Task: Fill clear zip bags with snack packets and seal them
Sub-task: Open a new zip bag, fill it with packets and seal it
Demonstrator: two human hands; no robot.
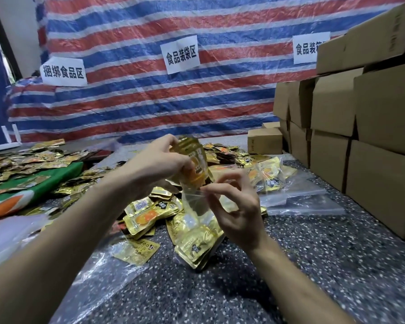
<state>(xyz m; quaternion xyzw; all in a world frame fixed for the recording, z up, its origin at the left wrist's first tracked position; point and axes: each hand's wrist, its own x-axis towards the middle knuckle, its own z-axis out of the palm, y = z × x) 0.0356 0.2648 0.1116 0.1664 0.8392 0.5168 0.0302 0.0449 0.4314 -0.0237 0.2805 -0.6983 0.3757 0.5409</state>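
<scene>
The left hand (159, 160) is holding a stack of snack packets (198, 164) just above the mouth of the clear zip bag (197, 220), its grip curled round them. The right hand (239, 206) is pinching the bag's rim. The part-filled bag is apparently resting on the desk (313, 253). Pulling the mouth wide and feeding the stack in edge-first should stop corners snagging the zip.
</scene>
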